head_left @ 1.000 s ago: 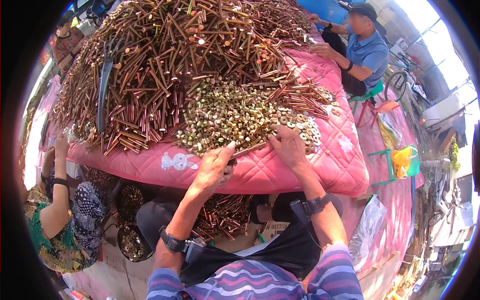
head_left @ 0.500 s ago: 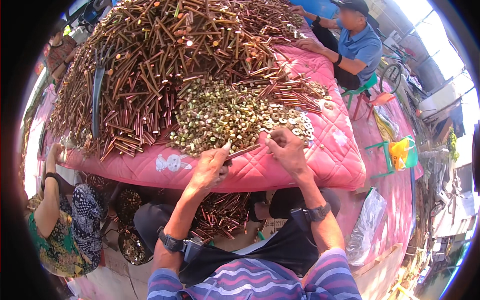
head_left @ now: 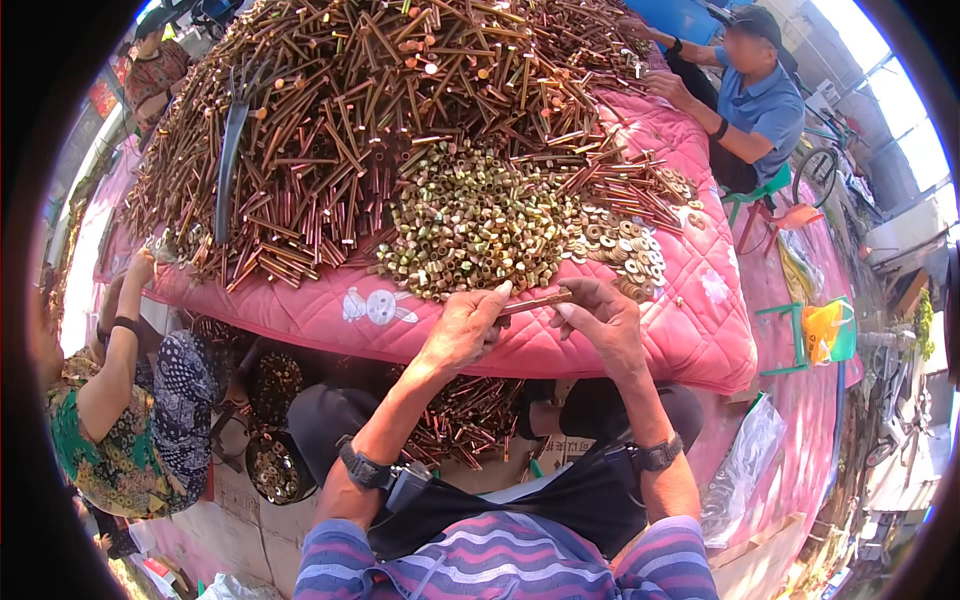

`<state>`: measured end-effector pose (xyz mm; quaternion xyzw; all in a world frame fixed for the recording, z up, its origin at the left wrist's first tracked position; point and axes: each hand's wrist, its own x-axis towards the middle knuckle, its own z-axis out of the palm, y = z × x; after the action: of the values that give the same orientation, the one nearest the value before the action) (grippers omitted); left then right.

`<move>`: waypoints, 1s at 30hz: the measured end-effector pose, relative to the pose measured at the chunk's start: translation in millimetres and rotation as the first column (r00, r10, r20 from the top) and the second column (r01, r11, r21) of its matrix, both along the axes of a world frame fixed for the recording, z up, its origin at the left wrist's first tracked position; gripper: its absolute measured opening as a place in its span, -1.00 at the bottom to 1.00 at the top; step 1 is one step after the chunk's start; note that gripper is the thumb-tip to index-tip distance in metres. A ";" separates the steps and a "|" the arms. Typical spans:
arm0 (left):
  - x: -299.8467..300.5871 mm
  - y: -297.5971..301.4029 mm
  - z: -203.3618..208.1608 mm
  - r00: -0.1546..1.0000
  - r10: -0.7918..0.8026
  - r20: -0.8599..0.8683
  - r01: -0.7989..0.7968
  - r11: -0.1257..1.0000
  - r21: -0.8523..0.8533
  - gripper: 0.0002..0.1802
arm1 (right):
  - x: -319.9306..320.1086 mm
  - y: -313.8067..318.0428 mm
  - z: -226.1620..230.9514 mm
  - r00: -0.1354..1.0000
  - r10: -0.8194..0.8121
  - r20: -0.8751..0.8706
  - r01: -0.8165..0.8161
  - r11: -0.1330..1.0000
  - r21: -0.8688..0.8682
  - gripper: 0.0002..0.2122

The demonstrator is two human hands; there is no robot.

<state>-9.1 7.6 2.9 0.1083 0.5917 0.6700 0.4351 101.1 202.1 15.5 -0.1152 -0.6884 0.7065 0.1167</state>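
My left hand (head_left: 466, 328) is closed on one end of a long copper-coloured bolt (head_left: 535, 302), thumb on top. At the bolt's other end, my right hand (head_left: 606, 320) pinches it between thumb and fingers; whether a small part sits in that pinch is hidden. Just beyond my hands lies a heap of small yellowish nuts (head_left: 475, 225). Flat ring washers (head_left: 625, 250) are spread to the right of the nuts. A big mound of similar long bolts (head_left: 330, 120) rises behind, all on a pink quilted cover (head_left: 690, 330).
A dark claw-like tool (head_left: 229, 170) lies on the mound. A person in blue (head_left: 765, 110) sits at the far right; another in a floral top (head_left: 120, 430) sits at the left. More bolts (head_left: 460, 425) lie below the table edge. Black bowls (head_left: 275, 465) hold small parts.
My right hand has come onto the bolt's right end, where it was slightly apart before. The whole view has shifted, so the scene sits further right.
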 end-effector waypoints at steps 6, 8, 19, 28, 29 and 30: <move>-1.0 -1.4 2.9 0.998 0.003 0.055 -0.004 1.000 0.013 -0.52 | 1.7 3.8 -4.2 0.999 0.002 -0.039 -0.003 1.000 -0.011 -0.77; -1.4 -1.3 2.3 0.999 -0.003 0.045 0.002 1.000 0.020 -0.52 | 4.4 8.3 -3.1 0.996 -0.028 -0.087 0.027 0.999 -0.019 -0.78; 0.0 -0.4 1.3 0.999 -0.007 0.031 0.007 1.000 0.015 -0.54 | 11.0 11.7 10.7 0.999 0.011 -0.044 -0.004 0.988 0.155 -0.79; 0.4 3.1 -1.4 0.999 -0.002 0.046 0.000 0.999 0.049 -0.55 | 13.9 7.7 19.8 0.999 -0.047 -0.011 0.049 0.970 0.238 -0.82; 2.0 8.8 0.4 0.998 0.014 0.054 -0.018 0.998 0.065 -0.55 | 15.7 8.5 22.2 0.998 -0.064 -0.017 0.066 0.958 0.280 -0.81; 1.6 3.4 4.4 0.998 0.019 0.059 -0.019 1.000 -0.004 -0.56 | 12.7 5.8 17.9 0.999 -0.047 -0.015 0.049 0.965 0.258 -0.82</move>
<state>-7.5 11.0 7.3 0.0819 0.5807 0.6759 0.4463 113.8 208.0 33.4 -0.1124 -0.7711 0.6084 0.1507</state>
